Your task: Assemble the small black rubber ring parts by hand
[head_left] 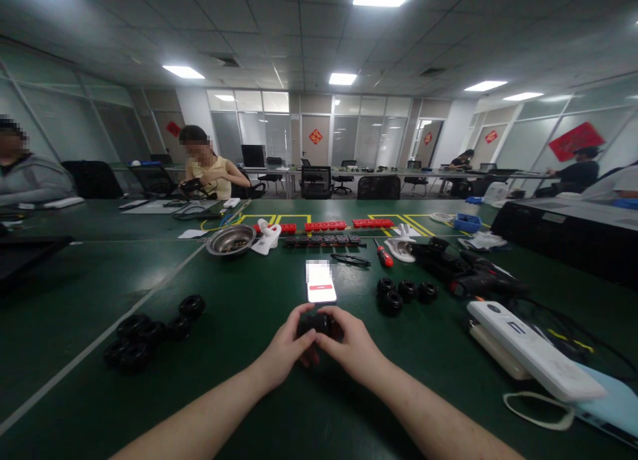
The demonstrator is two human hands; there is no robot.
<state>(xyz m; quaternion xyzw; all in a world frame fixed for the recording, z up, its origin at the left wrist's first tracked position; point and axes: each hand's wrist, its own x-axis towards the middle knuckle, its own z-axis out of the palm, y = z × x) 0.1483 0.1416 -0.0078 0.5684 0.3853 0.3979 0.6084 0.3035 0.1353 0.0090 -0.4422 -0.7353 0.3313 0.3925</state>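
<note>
My left hand (286, 347) and my right hand (351, 345) meet at the middle of the green table (239, 393), both closed round one small black wheel-like part (316, 323). Just beyond my fingers a lit phone (319, 282) lies flat. Several black wheel parts (406, 292) sit to the right of the phone. Another cluster of black wheel parts (149, 334) lies to the left.
A metal bowl (230, 239), white gloves (268, 237), red and black strips (325, 227), a red screwdriver (383, 253) and a black power tool (466, 270) lie further back. White power banks (535, 357) rest at right. People sit at the far left.
</note>
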